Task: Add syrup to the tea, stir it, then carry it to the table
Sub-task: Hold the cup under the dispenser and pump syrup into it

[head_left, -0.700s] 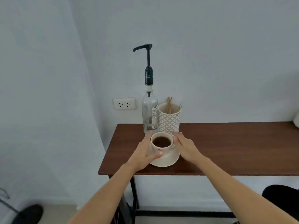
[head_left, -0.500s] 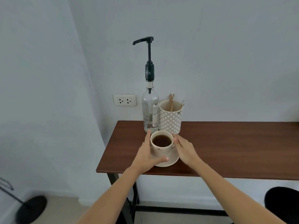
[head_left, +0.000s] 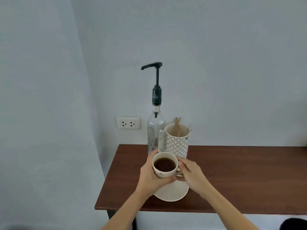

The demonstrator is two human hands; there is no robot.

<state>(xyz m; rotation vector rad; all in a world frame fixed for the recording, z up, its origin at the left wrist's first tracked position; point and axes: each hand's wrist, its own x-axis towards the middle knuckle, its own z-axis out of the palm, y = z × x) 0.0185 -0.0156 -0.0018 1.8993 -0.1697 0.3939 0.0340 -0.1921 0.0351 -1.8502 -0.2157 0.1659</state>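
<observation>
Teacup (head_left: 165,165) of dark tea is up off its saucer (head_left: 172,191), cradled between both hands: left hand (head_left: 150,175) wrapped round its near side, right hand (head_left: 191,173) pinching the handle side. Just behind the grip stand the syrup pump bottle (head_left: 156,130) and patterned stirrer holder (head_left: 177,141) on the wooden table (head_left: 240,176).

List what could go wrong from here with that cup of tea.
1. The cup is held off its saucer by the left hand and right hand; its tea sits fairly high, so a tilt could spill it.
2. The tall syrup bottle and stirrer holder stand right behind; bumping could topple them.
</observation>
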